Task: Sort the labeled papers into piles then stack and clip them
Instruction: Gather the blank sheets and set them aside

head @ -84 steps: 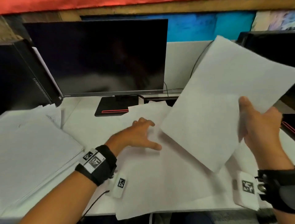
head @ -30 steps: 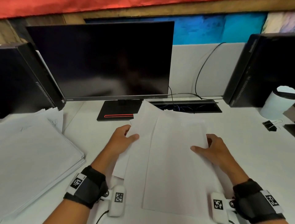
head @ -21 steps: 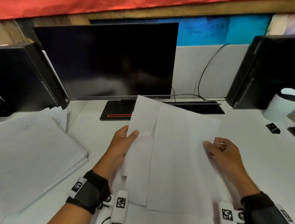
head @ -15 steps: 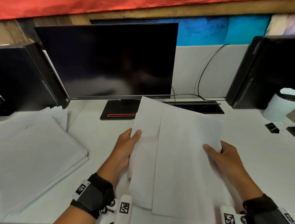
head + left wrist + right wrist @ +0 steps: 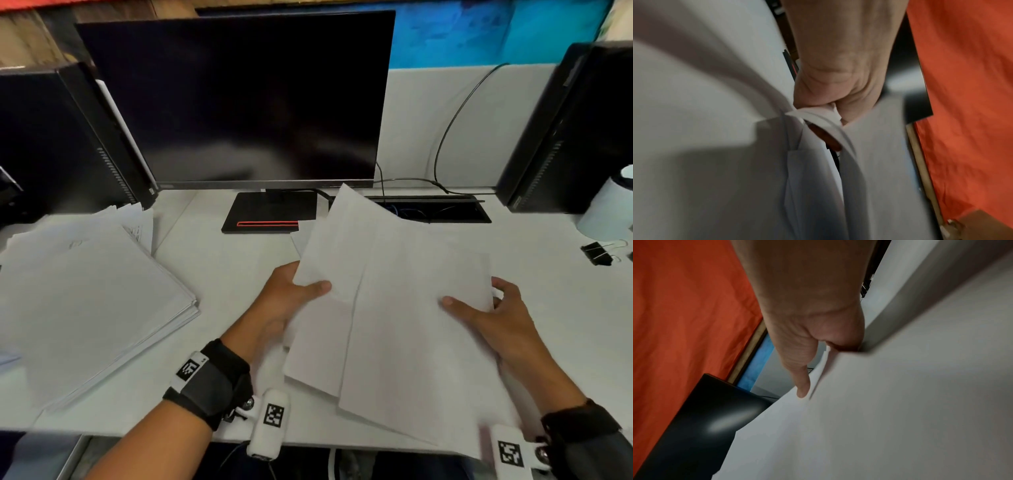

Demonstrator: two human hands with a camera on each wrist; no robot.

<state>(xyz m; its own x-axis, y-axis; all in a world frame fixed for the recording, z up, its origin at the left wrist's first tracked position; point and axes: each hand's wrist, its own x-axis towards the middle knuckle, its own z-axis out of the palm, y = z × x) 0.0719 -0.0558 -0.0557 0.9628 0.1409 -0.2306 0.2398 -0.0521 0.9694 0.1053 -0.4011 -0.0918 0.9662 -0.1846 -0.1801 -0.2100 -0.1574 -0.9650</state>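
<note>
A loose bundle of white sheets [image 5: 404, 308] is lifted off the white desk [image 5: 226, 270], fanned unevenly. My left hand [image 5: 291, 298] grips its left edge, thumb on top and fingers hidden beneath; the left wrist view shows the sheets [image 5: 838, 129] bent in that grip. My right hand [image 5: 486, 311] holds the right edge, thumb pressed on the top sheet; the right wrist view shows the thumb [image 5: 801, 382] on the paper [image 5: 900, 402]. A larger pile of papers [image 5: 85, 301] lies at the left. A black binder clip [image 5: 597, 253] sits at the far right.
A dark monitor [image 5: 239, 96] on a black base [image 5: 270, 212] stands behind the sheets. Black computer towers stand at the left [image 5: 58, 137] and right [image 5: 575, 130]. A white cup [image 5: 606, 212] is by the right edge, a cable slot [image 5: 438, 210] behind.
Both hands have lifted the bundle from the desk and tilted it up toward me; the right thumb has slid further onto the top sheet. Earlier the right hand laid a single sheet onto it.
</note>
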